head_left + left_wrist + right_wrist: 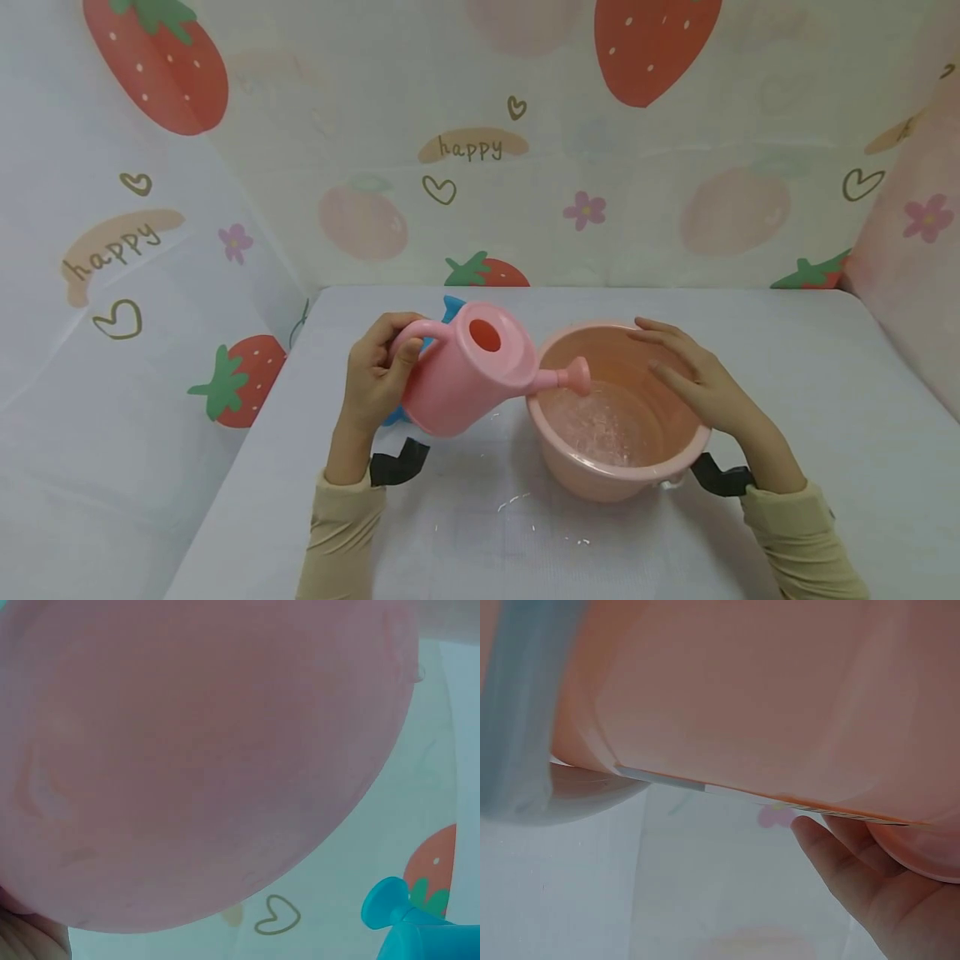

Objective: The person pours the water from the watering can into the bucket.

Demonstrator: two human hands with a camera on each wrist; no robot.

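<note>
On the white table (817,367), I'm counting two hands, two watering cans and one bucket. The left hand (377,372) is rising from a nearly upright forearm, its fingers curling round the handle of the pink watering can (465,379). That can is leaning, its spout reaching over the pink bucket (600,485), which is holding some clear water. The right hand (707,382) is slanting inward, fingers loosely spreading across the bucket's right rim. One blue watering can (427,943) is sitting behind the pink one, mostly hidden from the head view.
</note>
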